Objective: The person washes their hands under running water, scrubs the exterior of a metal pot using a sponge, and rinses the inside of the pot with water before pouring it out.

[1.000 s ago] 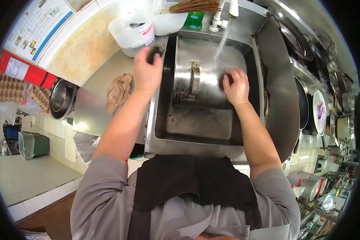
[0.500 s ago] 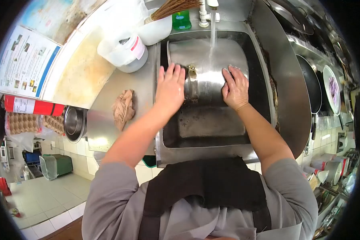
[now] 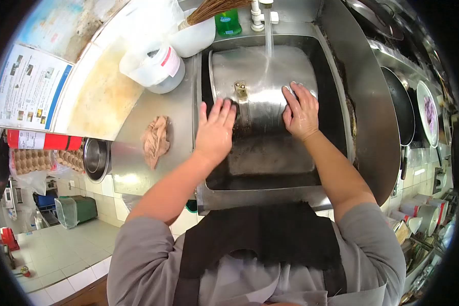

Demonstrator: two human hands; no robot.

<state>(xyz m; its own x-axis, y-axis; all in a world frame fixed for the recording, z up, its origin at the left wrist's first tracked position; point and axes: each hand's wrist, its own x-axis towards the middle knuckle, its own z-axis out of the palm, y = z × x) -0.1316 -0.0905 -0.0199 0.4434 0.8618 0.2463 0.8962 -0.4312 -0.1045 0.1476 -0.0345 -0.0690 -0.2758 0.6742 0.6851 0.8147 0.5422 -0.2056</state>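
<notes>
A large steel pot (image 3: pixel 278 76) lies on its side in the sink (image 3: pixel 270 197), its riveted handle (image 3: pixel 241 92) facing up. Water from the tap (image 3: pixel 265 4) runs onto its wall. My left hand (image 3: pixel 217 130) is at the pot's left end, fingers spread, fingertips against the metal near the rim. Something dark shows by those fingertips; I cannot make out what it is. On the right part of the wall rests my right hand (image 3: pixel 303 113), fingers stretched out and wet.
Left of the sink, a crumpled brown cloth (image 3: pixel 156 142) lies on the steel counter (image 3: pixel 181 109). Behind it stand a white tub (image 3: pixel 160 69), a straw brush (image 3: pixel 214 11) and a green bottle (image 3: pixel 228 23). To the right, a steel partition (image 3: pixel 372 112) separates a pan (image 3: pixel 397 107) and a plate (image 3: pixel 427 112).
My left hand has slid a little toward me along the pot's end. The handle sits slightly farther left and higher. My right hand stays on the pot.
</notes>
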